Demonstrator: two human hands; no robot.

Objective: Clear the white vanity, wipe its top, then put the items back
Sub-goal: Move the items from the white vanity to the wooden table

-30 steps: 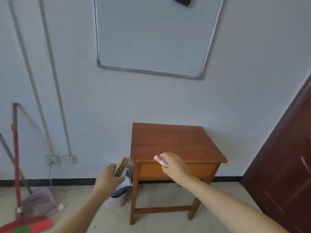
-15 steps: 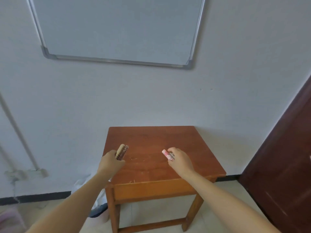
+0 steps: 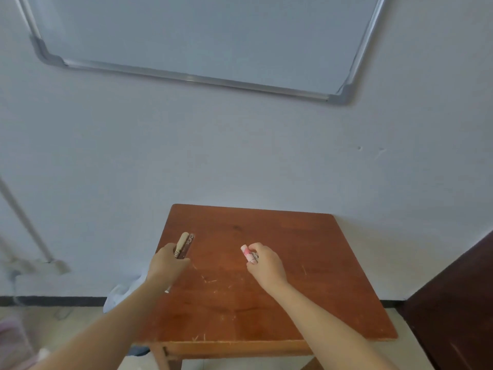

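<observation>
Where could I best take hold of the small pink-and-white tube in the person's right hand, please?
Probably by its free pink end: the small pink-and-white tube juts forward and left from the right hand, whose fingers cover its lower part. Come from the left, pinching across its sides.

whiteboard (image 3: pixel 200 36): metal-framed, hung on white wall (image 3: pixel 240 156) above the table | wooden table (image 3: pixel 266 303): reddish-brown, scratched top, back edge against wall | dark brown door (image 3: pixel 453 303): far right | grey pipe (image 3: pixel 21 217): runs down wall, left | black baseboard (image 3: pixel 53 301) | white bag (image 3: pixel 125 289): left of table, partly hidden
</observation>
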